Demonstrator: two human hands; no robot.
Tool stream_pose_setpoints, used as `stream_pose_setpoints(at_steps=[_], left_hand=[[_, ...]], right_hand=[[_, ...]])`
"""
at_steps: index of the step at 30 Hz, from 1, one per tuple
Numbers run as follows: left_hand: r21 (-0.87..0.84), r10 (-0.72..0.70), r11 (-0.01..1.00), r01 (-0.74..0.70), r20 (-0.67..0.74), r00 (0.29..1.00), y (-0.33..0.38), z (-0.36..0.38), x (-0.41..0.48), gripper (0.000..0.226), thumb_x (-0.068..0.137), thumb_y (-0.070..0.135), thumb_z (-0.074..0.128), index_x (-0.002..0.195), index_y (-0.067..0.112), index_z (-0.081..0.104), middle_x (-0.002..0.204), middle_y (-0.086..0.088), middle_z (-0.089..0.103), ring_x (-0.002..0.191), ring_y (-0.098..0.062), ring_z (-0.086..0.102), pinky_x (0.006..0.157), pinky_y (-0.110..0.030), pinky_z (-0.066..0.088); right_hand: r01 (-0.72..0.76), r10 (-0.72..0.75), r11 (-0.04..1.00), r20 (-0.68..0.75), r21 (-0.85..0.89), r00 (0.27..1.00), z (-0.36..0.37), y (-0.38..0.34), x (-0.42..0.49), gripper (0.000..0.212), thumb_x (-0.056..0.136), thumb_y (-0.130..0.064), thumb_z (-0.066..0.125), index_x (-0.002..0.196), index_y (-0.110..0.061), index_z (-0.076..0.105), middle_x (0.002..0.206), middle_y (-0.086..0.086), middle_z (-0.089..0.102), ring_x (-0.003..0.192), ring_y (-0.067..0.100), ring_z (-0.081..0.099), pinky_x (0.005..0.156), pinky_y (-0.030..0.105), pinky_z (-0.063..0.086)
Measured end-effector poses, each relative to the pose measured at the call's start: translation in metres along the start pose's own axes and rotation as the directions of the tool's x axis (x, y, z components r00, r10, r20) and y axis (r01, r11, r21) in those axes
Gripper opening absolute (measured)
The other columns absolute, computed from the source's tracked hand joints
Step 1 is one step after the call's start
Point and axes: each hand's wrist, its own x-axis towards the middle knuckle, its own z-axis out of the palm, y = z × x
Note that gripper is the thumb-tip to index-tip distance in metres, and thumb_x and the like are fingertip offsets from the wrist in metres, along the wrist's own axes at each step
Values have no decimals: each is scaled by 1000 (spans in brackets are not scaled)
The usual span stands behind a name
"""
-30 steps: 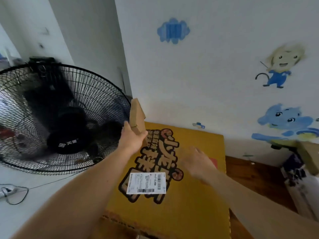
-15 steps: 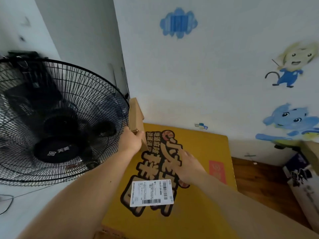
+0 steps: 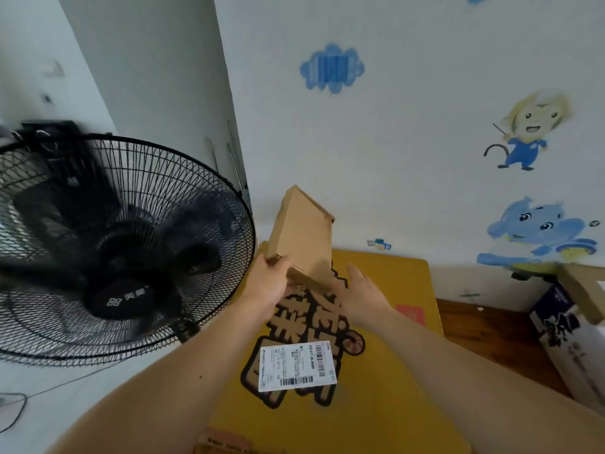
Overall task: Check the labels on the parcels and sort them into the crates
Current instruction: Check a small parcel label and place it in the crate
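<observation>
A small flat brown cardboard parcel (image 3: 302, 232) stands tilted on end above the far left part of a large yellow box (image 3: 386, 322). My left hand (image 3: 270, 283) grips the parcel's lower left corner, thumb across its near face. My right hand (image 3: 360, 294) is at the parcel's lower right edge with fingers fairly straight; whether it touches the parcel is unclear. The face turned to me is plain, with no label in sight. The yellow box bears dark printed characters and a white shipping label (image 3: 296, 365) with barcodes.
A black floor fan (image 3: 108, 244) stands close on the left, its cage near my left hand. The white wall with cartoon stickers (image 3: 537, 231) rises behind the box. More boxes (image 3: 569, 329) sit at the right edge on the wooden floor (image 3: 491, 335). A cable (image 3: 13, 411) lies lower left.
The brown parcel has turned from edge-on to showing its broad face and moved right. My right hand has risen from the yellow box's top to the parcel's lower right edge.
</observation>
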Motion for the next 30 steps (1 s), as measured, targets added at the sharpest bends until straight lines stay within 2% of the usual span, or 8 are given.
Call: stream_pose_setpoints(at_steps=[4,6,9,15,20,22,26,30], left_hand=[[-101,-37,994,49,119,992,-3,8,-28,26,98,18,55,121,6,53,101,-13,70,83,-25,73,68,-32,59],[-143,-54,986,86,218,975,-4,13,-43,22,99,16,53,119,5,54,97,-16,71,79,-26,74,63,-33,60],[-154,-80,978,139,340,937,-8,23,-61,25,100,15,53,124,7,51,107,-22,68,86,-30,73,73,-41,61],[-160,-112,965,208,465,878,-21,47,-90,19,101,9,50,119,14,53,116,-18,64,88,-30,70,63,-37,55],[-122,-92,980,159,434,896,-17,71,-110,27,99,18,56,124,9,54,111,-15,64,94,-30,66,68,-39,54],[-124,-78,983,138,404,912,-10,82,-118,32,97,24,60,125,9,54,117,-14,64,103,-31,64,69,-38,55],[-108,-29,991,74,365,931,11,122,-147,19,99,25,57,112,11,57,104,-8,69,94,-23,65,68,-33,50],[-83,27,997,2,342,939,21,170,-184,23,100,29,52,112,12,61,101,-8,72,91,-23,68,65,-31,50]], right_hand=[[-54,62,991,-66,127,996,-11,0,-18,70,101,-57,28,157,-19,11,156,9,35,135,30,44,105,44,45],[-84,105,975,-95,204,990,-17,4,-29,63,102,-54,28,154,-20,19,136,7,52,112,27,59,82,39,55],[-114,156,956,-142,269,978,-28,14,-48,53,104,-48,33,148,-21,24,117,1,56,87,21,58,54,27,41],[-119,216,926,-243,357,946,-45,49,-88,51,103,-36,47,146,-20,25,110,-1,55,81,20,61,47,25,43],[-74,188,934,-306,350,933,-71,75,-122,58,100,-30,55,149,-23,26,128,0,52,97,18,54,61,22,45],[-50,155,945,-308,324,939,-84,85,-133,58,98,-29,58,148,-23,28,135,1,50,102,17,52,75,25,46],[14,70,963,-298,271,952,-122,116,-160,66,95,-32,62,151,-25,27,138,-1,50,122,19,51,104,39,45],[50,11,972,-257,229,966,-159,156,-190,66,95,-29,63,150,-27,26,138,-2,48,125,18,48,106,33,39]])
